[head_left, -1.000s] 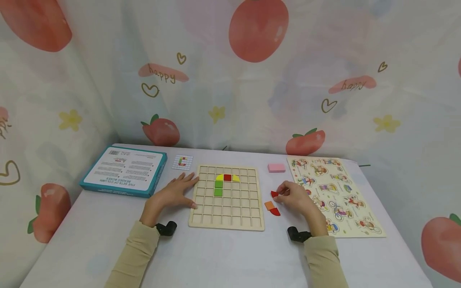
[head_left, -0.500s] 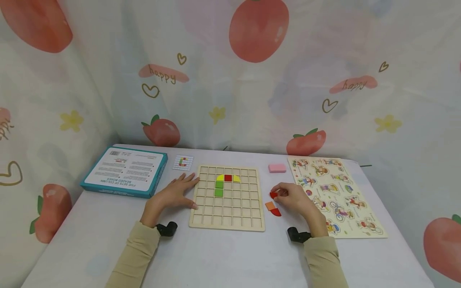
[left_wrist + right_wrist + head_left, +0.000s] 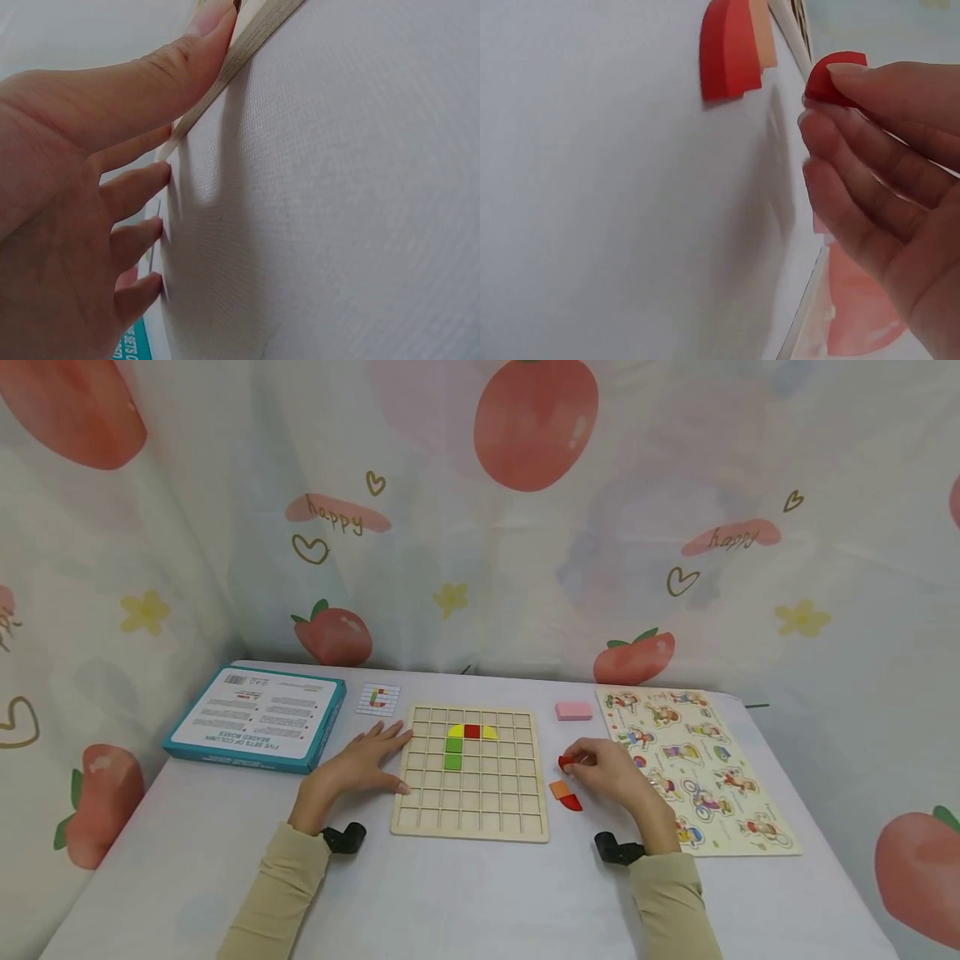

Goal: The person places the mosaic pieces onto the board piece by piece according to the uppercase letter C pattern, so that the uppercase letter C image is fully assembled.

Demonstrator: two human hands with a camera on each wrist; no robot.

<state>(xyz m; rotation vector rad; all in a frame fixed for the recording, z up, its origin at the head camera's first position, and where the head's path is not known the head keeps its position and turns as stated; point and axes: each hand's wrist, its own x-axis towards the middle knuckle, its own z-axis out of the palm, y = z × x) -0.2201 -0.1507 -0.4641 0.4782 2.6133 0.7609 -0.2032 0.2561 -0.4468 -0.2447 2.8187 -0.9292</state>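
A wooden grid board (image 3: 471, 818) lies mid-table, with two yellow quarter-round pieces, a red square (image 3: 472, 732) and two green squares (image 3: 453, 753) set in its cells. At its left edge my left hand (image 3: 363, 762) rests with fingers spread; the left wrist view shows the thumb against the board's side. Right of the board, my right hand (image 3: 609, 770) pinches a red quarter-round piece (image 3: 843, 78) between thumb and fingertips. Below that hand lie an orange square (image 3: 559, 789) and another red quarter-round piece (image 3: 572, 802), side by side on the cloth.
A small pattern card (image 3: 378, 699) sits behind my left hand, beside a teal-edged box (image 3: 255, 718). At the right lies a wooden picture puzzle (image 3: 757, 802), partly under my right wrist. A pink block (image 3: 573, 711) stands behind my right hand.
The right hand has shifted slightly left and turned the red quarter-round piece in its fingers. My left hand keeps its place at the board's edge.
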